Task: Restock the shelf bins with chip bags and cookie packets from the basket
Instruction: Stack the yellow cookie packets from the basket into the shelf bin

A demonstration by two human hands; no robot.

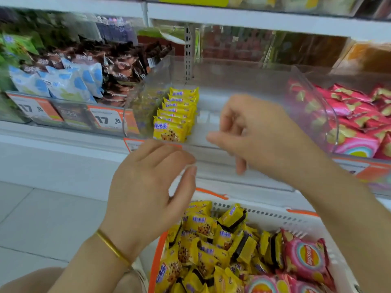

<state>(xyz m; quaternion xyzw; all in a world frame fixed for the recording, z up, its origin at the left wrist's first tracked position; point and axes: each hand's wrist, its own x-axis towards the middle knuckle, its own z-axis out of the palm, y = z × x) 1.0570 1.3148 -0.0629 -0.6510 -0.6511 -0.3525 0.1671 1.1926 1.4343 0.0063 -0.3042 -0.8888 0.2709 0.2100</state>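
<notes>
Both hands hovered in front of the clear bin (213,70), holding nothing: the left hand (146,187) was relaxed with its fingers loosely spread, and the right hand (260,136), blurred, had its fingers hanging loosely bent. A row of yellow cookie packets (175,115) stood at the bin's left side. More cookie packets (207,246) and pink chip bags (304,256) lay in the basket (264,212) below the hands.

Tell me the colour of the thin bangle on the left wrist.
Gold. The thin metal bangle shows best in the head view.
</notes>
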